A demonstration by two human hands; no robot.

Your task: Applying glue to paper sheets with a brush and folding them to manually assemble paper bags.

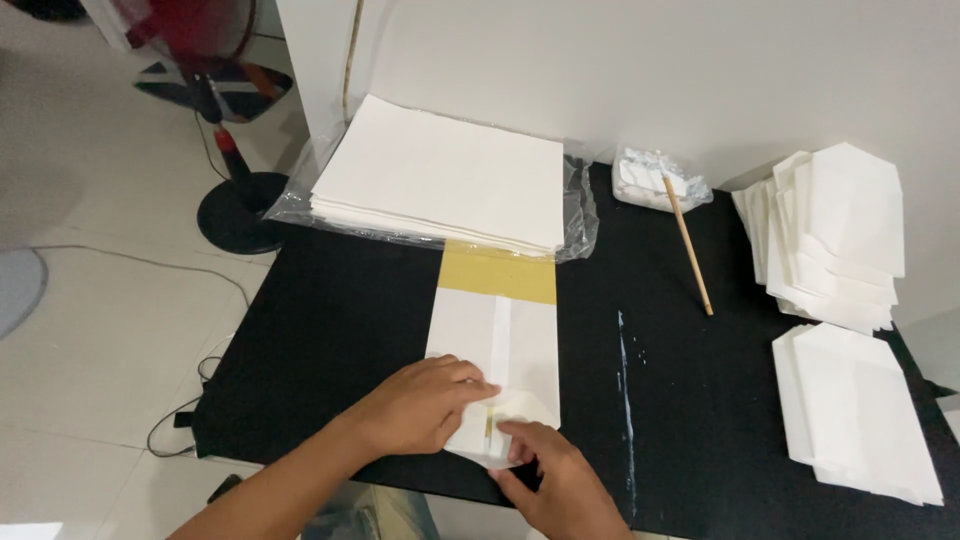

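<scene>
Both hands press the near end of a folded white paper sheet (pixel 495 350) on a black table (pixel 340 330).

The left hand (pixel 425 405) lies flat, fingers spread over the sheet's lower left part; the right hand (pixel 560 475) pinches the bottom edge, turning it up; the sheet lies lengthwise on a yellow template (pixel 498 272) at the table's middle; behind it a stack of blank sheets (pixel 445 175) rests on clear plastic; to the right, a wooden stick (pixel 688 245) leans in a tub of white paste (pixel 645 180); finished paper bags (pixel 835 235) are heaped at the far right.
</scene>
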